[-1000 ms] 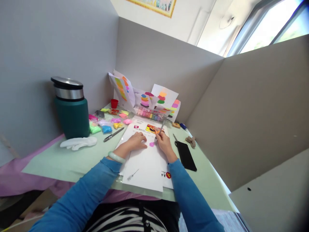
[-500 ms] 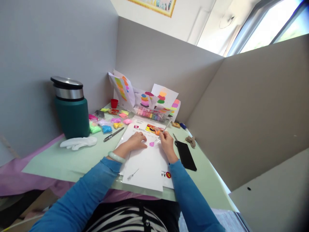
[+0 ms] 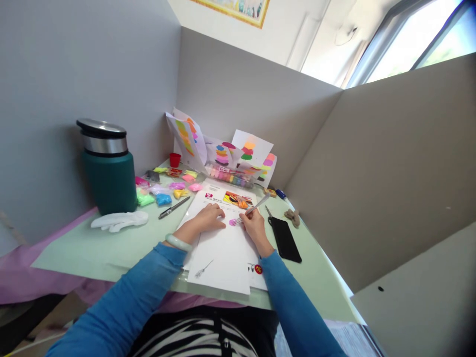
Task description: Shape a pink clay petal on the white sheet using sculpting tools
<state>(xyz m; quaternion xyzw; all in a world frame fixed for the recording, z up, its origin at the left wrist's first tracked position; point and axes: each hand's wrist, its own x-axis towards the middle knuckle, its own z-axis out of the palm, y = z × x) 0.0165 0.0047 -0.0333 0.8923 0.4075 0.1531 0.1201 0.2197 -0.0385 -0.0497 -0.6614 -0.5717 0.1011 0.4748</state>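
Note:
A fork [image 3: 262,202] is held in my right hand [image 3: 254,227], its handle slanting up to the right. The fork's tines lie on a small flat pink piece of clay [image 3: 232,222] on a white sheet of paper [image 3: 223,255]. My left hand [image 3: 208,218] rests on the same sheet, left of the clay, fingers loosely spread and holding nothing. Near the sheet's lower edge is a small drawing of a broom [image 3: 203,269]. An orange lump [image 3: 242,204] sits beyond the fork, on a printed picture.
To the left stand a green flask [image 3: 109,173], a white glove [image 3: 119,221] and a pen [image 3: 174,208]. Several bags of coloured clay [image 3: 163,199] lie behind. A black pouch [image 3: 285,239] is on the right. Painted papers [image 3: 253,148] lean against the back partition.
My right hand has tipped the fork lower, its handle now leaning further right. The tines have come onto the pink clay. My left hand stays nearly still.

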